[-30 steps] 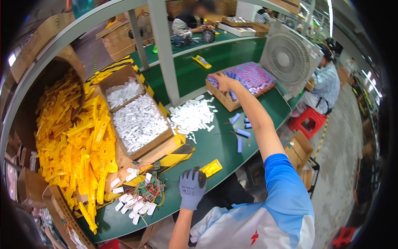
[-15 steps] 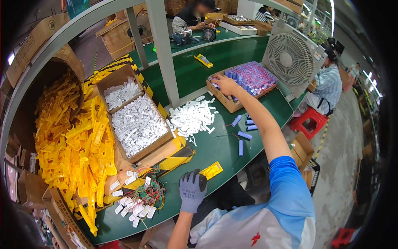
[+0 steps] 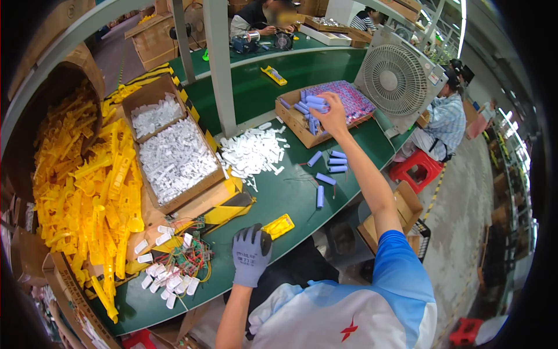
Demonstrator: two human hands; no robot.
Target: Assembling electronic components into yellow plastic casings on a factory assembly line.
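Note:
My right hand [image 3: 332, 116] is raised over a cardboard box [image 3: 308, 138] of purple cylindrical battery cells. Between its fingers is a small bunch of battery cells [image 3: 317, 101]. My left hand [image 3: 252, 249], in a grey glove with dark fingertips, rests at the table's near edge. Its curled fingers close on the near end of a yellow plastic casing [image 3: 279, 225], which lies on the green table [image 3: 290, 203]. Several purple cells with thin wires [image 3: 326, 178] lie loose to the right of the casing.
White plastic pieces [image 3: 253, 150] are heaped mid-table, with more in a divided carton [image 3: 174, 166]. Yellow casings [image 3: 99, 198] pile up at left, beside wired circuit boards [image 3: 186, 253]. A metal post [image 3: 220, 75], a fan [image 3: 394, 78] and another yellow casing [image 3: 273, 75] stand or lie beyond. Co-workers sit farther off.
My right hand has lifted out of the cell box, now with several battery cells in its fingers. My left hand and the yellow casing stay in place; the whole view has shifted slightly.

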